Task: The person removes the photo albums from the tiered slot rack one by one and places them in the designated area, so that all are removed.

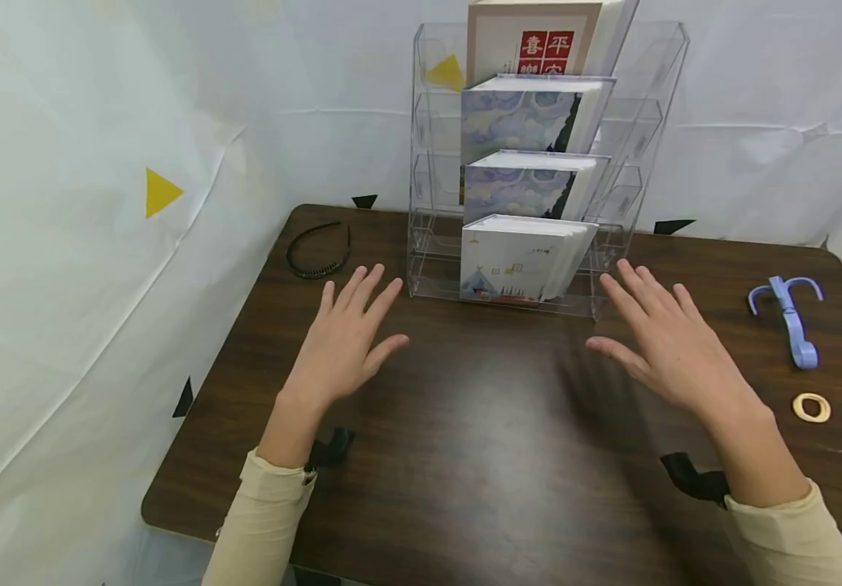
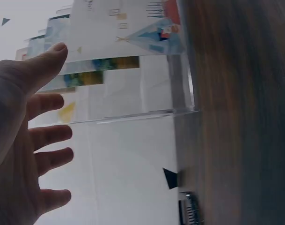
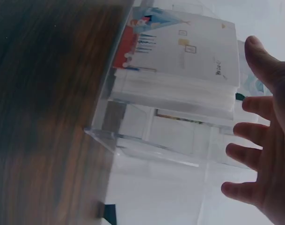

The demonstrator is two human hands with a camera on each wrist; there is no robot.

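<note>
In the head view my left hand (image 1: 336,350) is held above the dark wooden table (image 1: 464,456), fingers spread and nothing in it. On the other side my right hand (image 1: 673,354) hovers likewise, its fingers spread and holding nothing. Beyond and between the hands stands a clear acrylic tiered rack (image 1: 428,285). Its lowest tier holds white books (image 1: 512,260) with a tent picture. Cloud-patterned books (image 1: 516,191) fill the two tiers above, and a beige book (image 1: 497,41) with red squares is at the top. Neither hand touches the rack in the wrist views.
A black toothed headband (image 1: 311,271) lies at the table's back left. Toward the right edge are a light blue hook-shaped item (image 1: 794,321) and a small cream-coloured ring (image 1: 801,409). White sheeting (image 1: 98,268) hangs behind and left of the table, with yellow and black markers.
</note>
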